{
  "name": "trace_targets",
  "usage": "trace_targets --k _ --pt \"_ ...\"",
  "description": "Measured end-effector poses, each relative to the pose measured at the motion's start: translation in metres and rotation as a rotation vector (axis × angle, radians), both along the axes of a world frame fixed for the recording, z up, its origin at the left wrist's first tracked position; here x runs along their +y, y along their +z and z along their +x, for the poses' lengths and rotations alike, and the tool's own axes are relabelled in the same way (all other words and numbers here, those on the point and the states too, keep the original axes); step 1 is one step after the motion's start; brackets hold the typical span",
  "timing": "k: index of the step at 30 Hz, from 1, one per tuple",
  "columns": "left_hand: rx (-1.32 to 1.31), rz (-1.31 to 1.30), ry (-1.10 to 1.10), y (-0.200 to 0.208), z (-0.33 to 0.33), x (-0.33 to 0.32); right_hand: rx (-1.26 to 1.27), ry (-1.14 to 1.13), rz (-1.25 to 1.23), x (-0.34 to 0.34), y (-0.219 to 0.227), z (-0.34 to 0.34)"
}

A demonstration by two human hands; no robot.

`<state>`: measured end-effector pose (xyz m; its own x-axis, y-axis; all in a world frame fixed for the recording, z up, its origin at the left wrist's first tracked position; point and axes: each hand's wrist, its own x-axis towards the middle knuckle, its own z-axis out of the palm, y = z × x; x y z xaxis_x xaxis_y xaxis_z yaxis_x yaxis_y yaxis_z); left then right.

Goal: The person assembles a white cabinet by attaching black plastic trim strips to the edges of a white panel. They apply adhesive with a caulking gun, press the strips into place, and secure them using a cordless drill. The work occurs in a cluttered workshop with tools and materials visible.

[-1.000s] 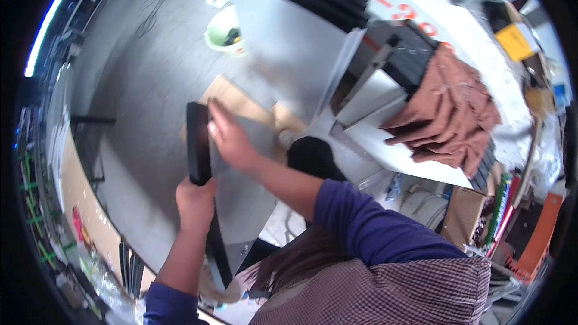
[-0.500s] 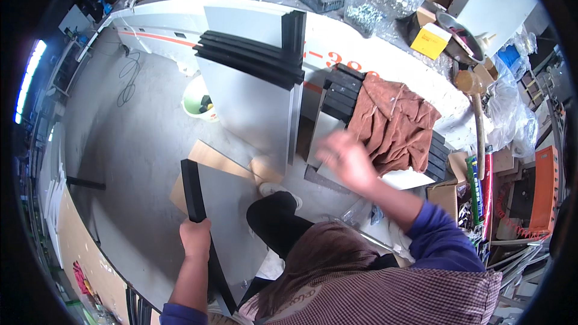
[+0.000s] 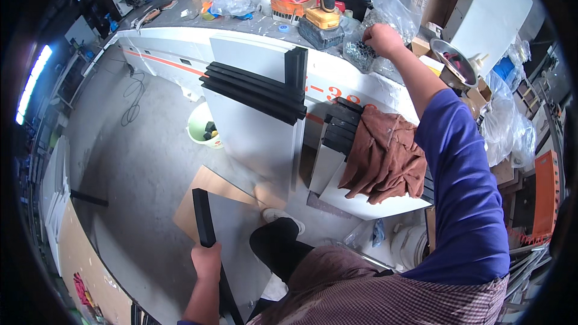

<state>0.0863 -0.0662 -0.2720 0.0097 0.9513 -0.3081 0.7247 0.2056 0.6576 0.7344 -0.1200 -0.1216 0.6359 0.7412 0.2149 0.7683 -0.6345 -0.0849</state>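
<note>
My left hand (image 3: 206, 262) is wrapped round the black edge strip (image 3: 203, 216) of a grey flat panel (image 3: 239, 235), which stands tilted beside my leg. Up on the bench, my right hand (image 3: 383, 41) reaches into a clear plastic bag (image 3: 359, 54) of small metal pieces, probably screws. Its fingers are bent together at the bag's opening; what they pinch is too small to make out. Left of the bag stands a cordless drill (image 3: 327, 0) on its battery.
Several grey panels with black edges (image 3: 253, 93) lean upright against the white bench front (image 3: 162, 48). A brown cloth (image 3: 385, 156) drapes over another stack of panels. A pale green bucket (image 3: 201, 126) stands on the floor. A metal bowl (image 3: 451, 63) sits right of my hand.
My right hand has gone from above the brown cloth up and forward to the bag on the bench. My left hand still grips the panel edge, now slightly lower in view.
</note>
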Motion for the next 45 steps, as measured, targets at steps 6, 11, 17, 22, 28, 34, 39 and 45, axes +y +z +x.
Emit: trace_targets --k 6,11,17,22,28,34,39,45 --pt "-0.019 -0.014 0.008 0.000 -0.001 0.000 -0.030 -0.080 -0.095 0.010 -0.004 0.003" --pt "-0.013 -0.012 0.004 0.003 0.002 -0.001 -0.093 -0.061 0.061 0.010 -0.008 0.006" --pt "-0.015 -0.038 -0.010 0.007 0.003 -0.004 0.241 0.118 0.268 0.001 0.008 -0.003" --pt "-0.059 0.035 -0.064 0.007 -0.007 -0.006 1.354 0.545 0.770 -0.015 0.019 -0.073" --pt "0.141 0.494 -0.166 0.031 -0.002 -0.015 1.931 1.010 0.927 -0.040 -0.007 -0.183" --pt "-0.507 0.488 -0.358 0.133 0.058 -0.024 1.948 1.169 0.962 -0.033 -0.018 -0.267" --pt "-1.173 -0.246 -0.318 0.168 0.113 -0.040 1.245 1.195 0.587 -0.033 -0.010 -0.336" --pt "-1.131 -0.445 -0.149 0.154 0.116 -0.031 0.727 1.219 0.625 -0.027 -0.013 -0.350"
